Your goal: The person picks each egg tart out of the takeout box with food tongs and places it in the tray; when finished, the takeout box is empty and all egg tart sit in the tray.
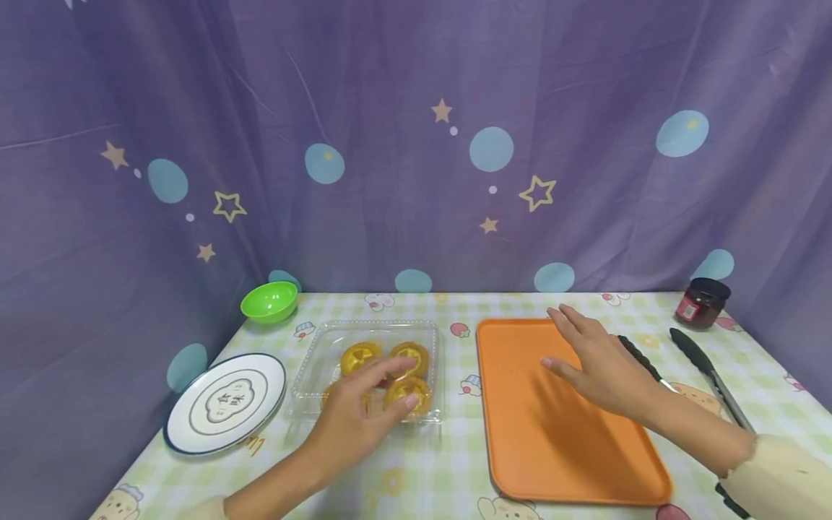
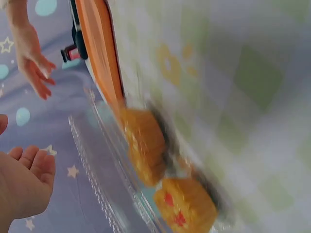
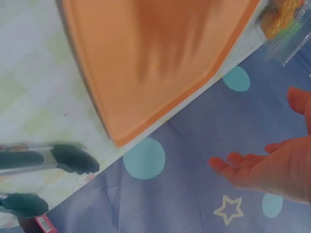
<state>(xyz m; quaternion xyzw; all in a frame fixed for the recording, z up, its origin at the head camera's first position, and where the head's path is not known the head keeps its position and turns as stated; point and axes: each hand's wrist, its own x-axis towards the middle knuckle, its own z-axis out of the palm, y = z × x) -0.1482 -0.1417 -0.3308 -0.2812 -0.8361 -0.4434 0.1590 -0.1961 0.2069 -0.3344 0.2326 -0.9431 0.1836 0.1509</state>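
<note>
In the head view my left hand (image 1: 351,422) hovers over the near side of a clear plastic box (image 1: 318,361), fingers loosely bent and thumb apart. Several small yellow cakes (image 1: 360,357) sit in the box, some partly hidden by that hand. The left wrist view shows a cake (image 2: 186,206) with red bits on top. My right hand (image 1: 604,368) is held above an orange tray (image 1: 520,440), casting a shadow on it. Its fingers are extended and nothing is in it. Whether the box has its lid on, I cannot tell.
Black-tipped tongs (image 1: 721,393) lie right of the tray, partly behind my right arm. A dark-lidded jar (image 1: 703,303) stands at the back right. On the left are a white plate (image 1: 188,415) with a blue rim and a green bowl (image 1: 269,303). A purple curtain (image 1: 390,238) hangs behind.
</note>
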